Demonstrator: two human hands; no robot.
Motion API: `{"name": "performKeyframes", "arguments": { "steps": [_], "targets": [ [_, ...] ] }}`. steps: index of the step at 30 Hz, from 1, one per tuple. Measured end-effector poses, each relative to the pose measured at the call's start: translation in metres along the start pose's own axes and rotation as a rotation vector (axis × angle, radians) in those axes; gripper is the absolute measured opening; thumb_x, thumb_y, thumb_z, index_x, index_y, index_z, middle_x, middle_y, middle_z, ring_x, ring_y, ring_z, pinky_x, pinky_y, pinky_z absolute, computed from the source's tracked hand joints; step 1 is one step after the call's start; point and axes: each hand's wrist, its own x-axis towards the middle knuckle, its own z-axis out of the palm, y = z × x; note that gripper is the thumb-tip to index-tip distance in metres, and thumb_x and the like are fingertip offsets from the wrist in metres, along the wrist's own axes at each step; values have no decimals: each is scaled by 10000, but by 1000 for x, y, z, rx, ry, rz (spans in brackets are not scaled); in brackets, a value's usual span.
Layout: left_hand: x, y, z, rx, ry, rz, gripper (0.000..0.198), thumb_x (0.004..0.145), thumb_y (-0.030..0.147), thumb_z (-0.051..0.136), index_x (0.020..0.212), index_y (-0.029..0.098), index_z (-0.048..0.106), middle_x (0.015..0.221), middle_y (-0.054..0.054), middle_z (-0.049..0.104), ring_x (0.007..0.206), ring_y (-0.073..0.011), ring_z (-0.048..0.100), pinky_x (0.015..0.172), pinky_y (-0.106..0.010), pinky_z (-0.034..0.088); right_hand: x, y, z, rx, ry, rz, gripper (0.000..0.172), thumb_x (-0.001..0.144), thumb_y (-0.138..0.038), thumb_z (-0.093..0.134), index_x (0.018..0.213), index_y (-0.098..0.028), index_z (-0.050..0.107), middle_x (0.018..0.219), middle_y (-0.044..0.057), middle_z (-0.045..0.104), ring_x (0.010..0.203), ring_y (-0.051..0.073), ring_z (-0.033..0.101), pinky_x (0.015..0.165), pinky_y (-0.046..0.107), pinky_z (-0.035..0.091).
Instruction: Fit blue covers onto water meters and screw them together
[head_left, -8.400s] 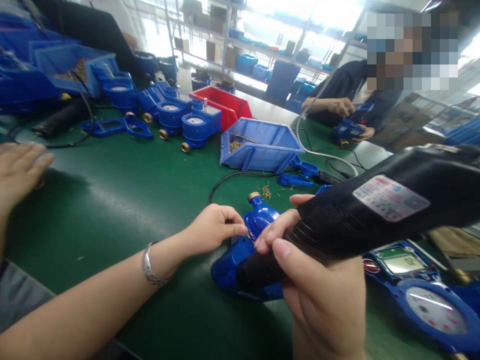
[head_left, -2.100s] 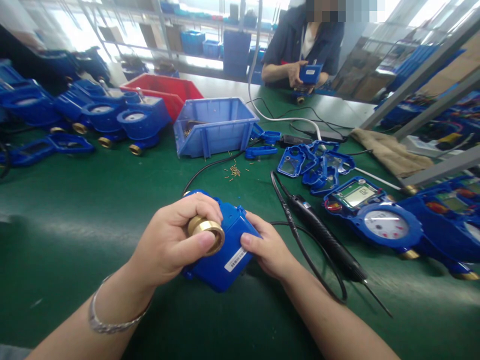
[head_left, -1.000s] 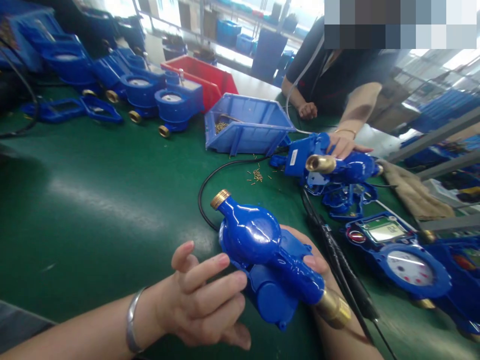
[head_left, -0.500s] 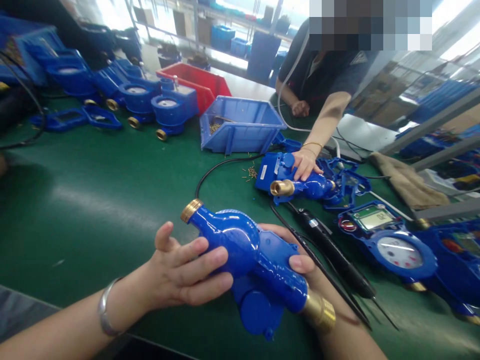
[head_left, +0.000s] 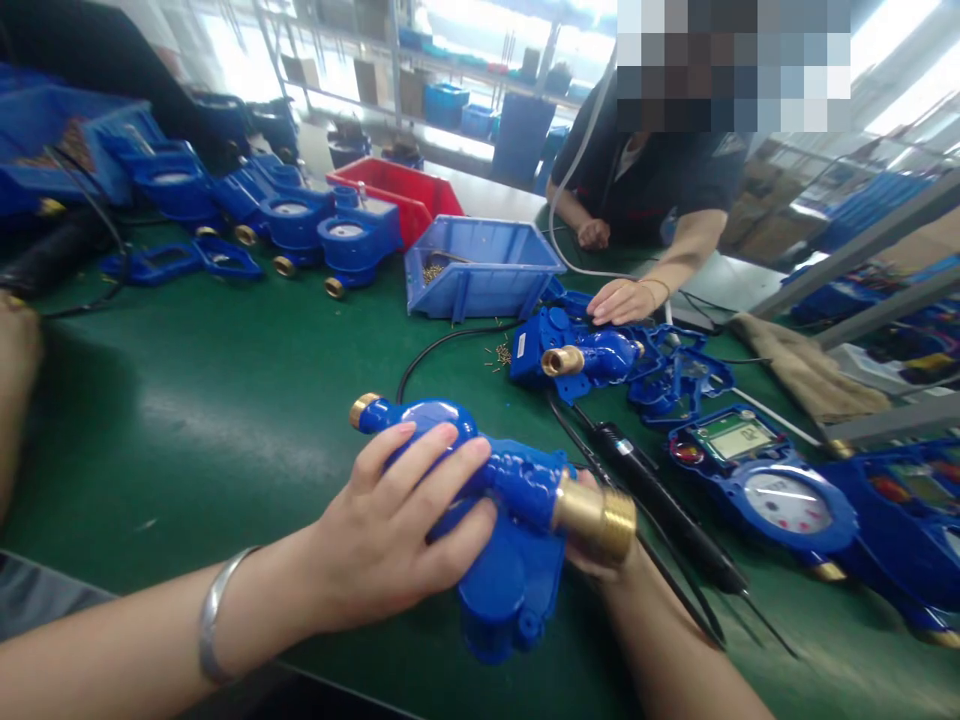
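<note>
2 hands on 1 blue meter body (head_left: 480, 490), held just above the green surface (head_left: 225, 400) w/ its underside up. Our left hand (head_left: 397, 530) lies over the round part, fingers wrapped on it; our right hand (head_left: 592, 555) is mostly hidden under the brass end (head_left: 596, 518), seemingly cupping it from below, grip unclear. Black screwdriver (head_left: 660, 510) lies beside it, untouched. Judging progress: body looks closed up, so we're prob. at checking, not fastening. Left: 1 more meter (head_left: 577, 355) opposite, near a co-worker's hand (head_left: 622, 300), plus loose screws (head_left: 499, 352) by the bin (head_left: 480, 270).
</note>
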Motion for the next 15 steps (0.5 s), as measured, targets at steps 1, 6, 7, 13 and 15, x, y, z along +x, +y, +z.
{"name": "performKeyframes", "arguments": {
  "steps": [1, 6, 7, 13, 15],
  "targets": [
    [1, -3, -2, -83, 10, -97, 382, 699, 166, 653, 1067, 223, 567, 1310, -142, 539, 1294, -337, 377, 1063, -547, 263, -2, -3, 0, 18, -58, -4, 797, 655, -796, 481, 1145, -177, 589, 1008, 126, 647, 872, 269, 635, 711, 385, 524],
    [4, -13, -10, -930, -8, -899, 633, 540, 280, 780, 1115, 219, 523, 1115, -127, 656, 1030, -358, 611, 847, -508, 502, -9, -25, 5, -54, -385, 54, 788, 685, -696, 595, 1275, -204, 422, 961, 98, 594, 792, 206, 616, 541, 261, 498],
    [3, -13, -9, -1159, -22, -1078, 591, 554, 273, 766, 1095, 209, 538, 1039, -113, 690, 944, -335, 654, 777, -463, 539, -7, -27, 9, -140, -329, 68, 798, 679, -662, 630, 1282, -190, 407, 914, 81, 587, 748, 185, 601, 544, 256, 489],
    [-5, -9, -2, -1695, 71, -1714, 448, 562, 178, 725, 993, 136, 612, 844, -83, 744, 739, -241, 693, 682, -330, 549, 21, -19, 40, -573, 190, -111, 1000, 590, -461, 777, 1384, -138, 262, 1347, 170, 374, 1226, 301, 409, 1034, 460, 351],
    [-8, -7, 1, -1686, 66, -1770, 413, 568, 168, 723, 965, 118, 624, 819, -88, 744, 723, -232, 691, 678, -314, 542, 27, -12, 44, -554, 183, -147, 1041, 567, -407, 795, 1395, -151, 219, 1412, 163, 318, 1294, 306, 350, 1092, 470, 276]
  ]
}}
